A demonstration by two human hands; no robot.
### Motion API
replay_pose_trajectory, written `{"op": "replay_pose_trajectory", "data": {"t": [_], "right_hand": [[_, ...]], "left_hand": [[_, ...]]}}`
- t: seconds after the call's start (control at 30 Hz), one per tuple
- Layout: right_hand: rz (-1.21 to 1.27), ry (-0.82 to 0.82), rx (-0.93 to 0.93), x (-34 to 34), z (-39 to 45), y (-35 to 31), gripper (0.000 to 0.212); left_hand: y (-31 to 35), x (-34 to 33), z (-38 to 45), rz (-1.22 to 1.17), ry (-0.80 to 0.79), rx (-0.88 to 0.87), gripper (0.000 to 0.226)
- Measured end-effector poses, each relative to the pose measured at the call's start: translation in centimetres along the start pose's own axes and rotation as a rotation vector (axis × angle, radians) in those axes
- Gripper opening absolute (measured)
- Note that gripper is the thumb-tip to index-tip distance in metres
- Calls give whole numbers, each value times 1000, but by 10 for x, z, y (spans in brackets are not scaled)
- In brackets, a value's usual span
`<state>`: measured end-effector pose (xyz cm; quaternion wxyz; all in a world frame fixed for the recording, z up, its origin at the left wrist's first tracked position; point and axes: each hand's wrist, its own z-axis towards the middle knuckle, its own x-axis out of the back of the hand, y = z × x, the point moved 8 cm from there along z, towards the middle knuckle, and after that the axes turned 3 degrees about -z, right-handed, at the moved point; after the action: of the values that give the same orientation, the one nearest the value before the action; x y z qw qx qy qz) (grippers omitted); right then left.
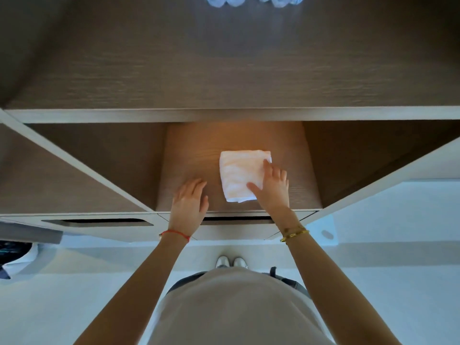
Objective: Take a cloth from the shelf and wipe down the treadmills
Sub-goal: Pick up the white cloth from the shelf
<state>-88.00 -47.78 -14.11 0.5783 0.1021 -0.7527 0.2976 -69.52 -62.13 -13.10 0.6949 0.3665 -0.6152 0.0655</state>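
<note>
Cloth (241, 176): white, folded, lying on the wood-grain shelf (189, 160) floor, centre of frame, under warm light. Right hand (271, 188): spread open, thumb and forefinger resting on the cloth's right edge, not closed around it. Left hand (188, 204): open, flat, empty, lower left of the cloth, apart from it.

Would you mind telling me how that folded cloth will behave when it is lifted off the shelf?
The cloth looks soft and thin, so it will probably droop and unfold. It is likely light, and may slide on the smooth shelf.
</note>
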Motion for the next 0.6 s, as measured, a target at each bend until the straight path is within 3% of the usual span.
{"op": "replay_pose_trajectory", "data": {"t": [0.2,0.6], "right_hand": [[231,65,23,6,-11,-2,47],[357,229,-10,45,-70,25,35]], "left_hand": [[0,1,2,-20,-5,-15,38],[24,31,-17,-107,49,-165,30]]}}
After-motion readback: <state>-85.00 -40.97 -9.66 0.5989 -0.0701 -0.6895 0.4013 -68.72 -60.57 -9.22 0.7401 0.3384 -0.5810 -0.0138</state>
